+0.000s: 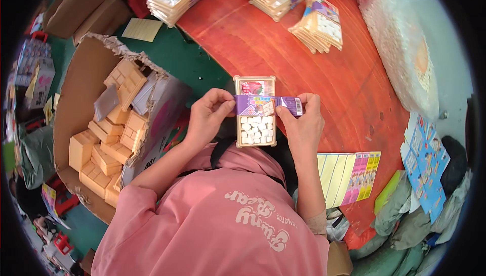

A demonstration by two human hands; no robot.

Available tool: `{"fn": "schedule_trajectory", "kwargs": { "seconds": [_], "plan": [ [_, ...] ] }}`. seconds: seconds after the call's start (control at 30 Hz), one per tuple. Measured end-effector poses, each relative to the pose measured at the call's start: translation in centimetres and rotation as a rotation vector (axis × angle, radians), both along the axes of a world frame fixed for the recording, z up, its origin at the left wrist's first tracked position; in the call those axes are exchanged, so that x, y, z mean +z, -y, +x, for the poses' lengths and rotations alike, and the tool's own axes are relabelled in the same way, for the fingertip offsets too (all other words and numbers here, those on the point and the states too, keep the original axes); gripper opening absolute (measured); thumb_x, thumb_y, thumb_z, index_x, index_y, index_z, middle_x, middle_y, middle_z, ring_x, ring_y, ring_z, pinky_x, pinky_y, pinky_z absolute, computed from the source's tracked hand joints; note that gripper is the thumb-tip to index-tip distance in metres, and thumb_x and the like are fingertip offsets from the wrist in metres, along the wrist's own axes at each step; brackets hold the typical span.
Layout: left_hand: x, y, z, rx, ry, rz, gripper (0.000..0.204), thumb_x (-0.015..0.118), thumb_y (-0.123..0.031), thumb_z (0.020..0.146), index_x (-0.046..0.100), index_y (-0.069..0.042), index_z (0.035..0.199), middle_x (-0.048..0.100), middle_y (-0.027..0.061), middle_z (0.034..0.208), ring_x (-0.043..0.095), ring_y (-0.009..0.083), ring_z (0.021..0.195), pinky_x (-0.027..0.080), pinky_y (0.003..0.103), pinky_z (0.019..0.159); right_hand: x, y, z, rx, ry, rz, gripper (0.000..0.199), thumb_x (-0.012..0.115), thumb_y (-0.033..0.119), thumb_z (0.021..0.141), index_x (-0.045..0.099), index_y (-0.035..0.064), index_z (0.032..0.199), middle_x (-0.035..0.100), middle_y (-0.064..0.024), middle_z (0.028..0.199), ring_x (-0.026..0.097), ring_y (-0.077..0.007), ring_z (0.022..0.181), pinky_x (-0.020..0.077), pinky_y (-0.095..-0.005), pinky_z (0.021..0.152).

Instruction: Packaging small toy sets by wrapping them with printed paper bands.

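In front of me, at the edge of the red table, lies a flat tan box [257, 132] with a see-through front. White pieces fill its lower part, and something red and white shows in its upper part. A purple printed paper band [260, 106] crosses its middle, its right end jutting past the box. My left hand [208, 115] is closed, thumb and fingertips pinching the band's left end at the box's side. My right hand [305, 122] is closed too, its thumb pressed on the right part of the band and its fingers behind.
Stacks of banded boxes [316, 25] stand at the table's [238, 33] far side. Left, a torn cardboard carton [83, 83] holds many tan boxes [106, 147]. Printed label sheets [349, 177] lie right of my forearm. A bubble-wrap roll [400, 43] lies along the right edge.
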State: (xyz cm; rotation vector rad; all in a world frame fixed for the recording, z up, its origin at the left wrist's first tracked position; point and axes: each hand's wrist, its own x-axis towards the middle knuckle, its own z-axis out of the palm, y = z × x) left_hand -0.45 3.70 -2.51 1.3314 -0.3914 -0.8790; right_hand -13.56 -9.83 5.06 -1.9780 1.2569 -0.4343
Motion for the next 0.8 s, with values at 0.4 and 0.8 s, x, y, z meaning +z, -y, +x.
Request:
{"fn": "schedule_trajectory", "kwargs": {
  "seconds": [0.4, 0.8],
  "plan": [
    [2.4, 0.9, -0.9, -0.142, -0.277, 0.068, 0.027, 0.064, -0.019, 0.087, 0.056, 0.003, 0.100, 0.063, 0.0064, 0.093, 0.060, 0.0101, 0.082, 0.048, 0.023, 0.074, -0.7, 0.2, -0.2, 0.024, -0.011, -0.128, 0.033, 0.074, 0.009, 0.069, 0.048, 0.0016, 0.087, 0.060, -0.0088, 0.076, 0.060, -0.0191, 0.065, 0.0472, -0.0319, 0.061],
    [1.2, 0.1, -1.2, -0.299, -1.207, -0.483, 0.036, 0.053, -0.020, 0.091, 0.049, 0.004, 0.119, 0.057, 0.0160, 0.116, 0.056, 0.0259, 0.109, 0.043, 0.042, 0.097, 1.7, 0.4, 0.3, -0.021, 0.516, 0.799, 0.013, 0.066, 0.014, 0.084, 0.056, 0.0067, 0.085, 0.062, -0.0007, 0.078, 0.058, -0.0054, 0.063, 0.0470, -0.0177, 0.046]
  ]
}}
